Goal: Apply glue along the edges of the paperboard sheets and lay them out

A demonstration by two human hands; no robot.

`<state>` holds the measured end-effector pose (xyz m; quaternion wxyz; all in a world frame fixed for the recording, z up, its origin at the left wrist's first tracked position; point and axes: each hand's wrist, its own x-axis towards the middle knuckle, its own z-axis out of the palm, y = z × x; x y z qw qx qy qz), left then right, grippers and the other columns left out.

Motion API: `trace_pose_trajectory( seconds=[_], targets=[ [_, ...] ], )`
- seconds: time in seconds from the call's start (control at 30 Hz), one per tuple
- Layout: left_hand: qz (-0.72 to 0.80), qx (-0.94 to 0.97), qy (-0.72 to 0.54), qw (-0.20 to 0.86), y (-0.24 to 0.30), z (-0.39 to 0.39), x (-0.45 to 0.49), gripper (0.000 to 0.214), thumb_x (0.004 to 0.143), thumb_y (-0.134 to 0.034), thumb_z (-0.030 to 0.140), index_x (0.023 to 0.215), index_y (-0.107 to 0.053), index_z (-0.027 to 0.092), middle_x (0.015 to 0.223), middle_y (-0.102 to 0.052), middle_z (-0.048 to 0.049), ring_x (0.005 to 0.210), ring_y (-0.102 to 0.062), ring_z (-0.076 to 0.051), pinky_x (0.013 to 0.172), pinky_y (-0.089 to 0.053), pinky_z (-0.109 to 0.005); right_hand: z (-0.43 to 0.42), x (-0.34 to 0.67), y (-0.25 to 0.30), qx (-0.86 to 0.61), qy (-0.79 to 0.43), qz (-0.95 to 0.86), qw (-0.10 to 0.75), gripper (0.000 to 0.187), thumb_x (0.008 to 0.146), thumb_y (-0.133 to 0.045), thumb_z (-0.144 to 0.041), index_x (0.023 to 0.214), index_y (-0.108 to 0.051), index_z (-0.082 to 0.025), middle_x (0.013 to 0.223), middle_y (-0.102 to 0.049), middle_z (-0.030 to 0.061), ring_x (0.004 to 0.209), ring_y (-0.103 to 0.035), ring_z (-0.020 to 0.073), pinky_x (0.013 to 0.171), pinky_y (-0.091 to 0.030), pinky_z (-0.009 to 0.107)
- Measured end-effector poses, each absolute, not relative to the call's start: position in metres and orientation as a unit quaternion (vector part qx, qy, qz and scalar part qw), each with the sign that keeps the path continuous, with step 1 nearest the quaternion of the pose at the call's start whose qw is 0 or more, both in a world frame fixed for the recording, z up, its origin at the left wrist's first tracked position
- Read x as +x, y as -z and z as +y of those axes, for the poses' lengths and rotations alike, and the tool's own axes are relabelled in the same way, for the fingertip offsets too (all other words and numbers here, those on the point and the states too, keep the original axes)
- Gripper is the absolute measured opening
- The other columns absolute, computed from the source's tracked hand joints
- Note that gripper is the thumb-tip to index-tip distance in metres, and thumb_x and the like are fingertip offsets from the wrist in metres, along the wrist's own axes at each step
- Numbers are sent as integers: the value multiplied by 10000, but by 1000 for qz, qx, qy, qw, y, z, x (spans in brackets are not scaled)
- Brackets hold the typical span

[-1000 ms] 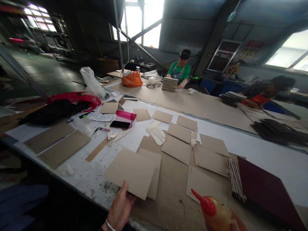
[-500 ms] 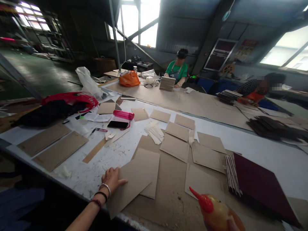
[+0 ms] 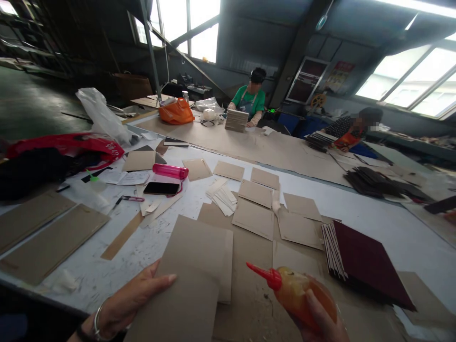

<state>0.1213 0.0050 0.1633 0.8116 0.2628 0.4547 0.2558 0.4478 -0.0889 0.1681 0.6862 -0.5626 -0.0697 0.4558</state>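
Note:
My left hand [image 3: 130,299] lies with fingers stretched flat on the left edge of a brown cardboard sheet [image 3: 185,304] at the table's near edge. That sheet overlaps a second cardboard sheet [image 3: 203,247] lying behind it. My right hand [image 3: 322,323] is wrapped round an amber squeeze bottle with a red nozzle [image 3: 292,292], the tip pointing left above the brown paper. Several smaller cardboard squares [image 3: 253,217] lie spread out farther back.
A dark maroon stack of covers [image 3: 366,263] sits at the right. A pink bottle [image 3: 170,171], a phone [image 3: 161,188] and paper strips [image 3: 223,195] lie mid-table. Long boards [image 3: 50,242] rest at the left. Two people work at the far end beside a card stack [image 3: 236,120].
The front cardboard sheet has slid closer to me with my left hand on it. The squeeze bottle has risen and moved left into fuller view. The camera has turned right.

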Motion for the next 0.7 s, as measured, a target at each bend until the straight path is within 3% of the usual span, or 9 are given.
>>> trace_pose_trajectory(
  seconds=[0.13,0.3,0.47,0.7],
  targets=[
    [431,251,-234,834,-170,-4,138,719,726,-723,331,1342,-388,177,1065,-724,-126,924,-681,-317,794,-537,-402,-68,443,-180,-576,-429,-139,682,604,560,-868,-374,1077,-569,-283,985,-672,-4,884,-636,195,697,-555,253],
    [456,224,-250,824,-183,-8,145,641,722,-726,319,1277,-441,171,922,-754,-117,823,-701,-330,738,-555,-419,-55,449,-189,-607,-356,-226,674,645,575,-847,-427,1114,-518,-298,1045,-618,-11,951,-596,178,799,-498,228],
    [470,223,-272,809,-192,-11,153,702,701,-744,298,1313,-426,171,865,-762,-100,777,-707,-319,707,-566,-409,-51,449,-205,-648,-287,-286,645,637,611,-809,-468,1139,-492,-305,1122,-555,8,951,-585,200,783,-495,268],
    [488,214,-280,798,-202,-12,159,769,656,-780,320,1339,-448,197,936,-760,-100,865,-697,-345,745,-563,-419,-58,450,-227,-684,-253,-337,595,633,614,-779,-505,1123,-495,-260,1117,-524,24,910,-574,208,749,-504,258]
  ],
)
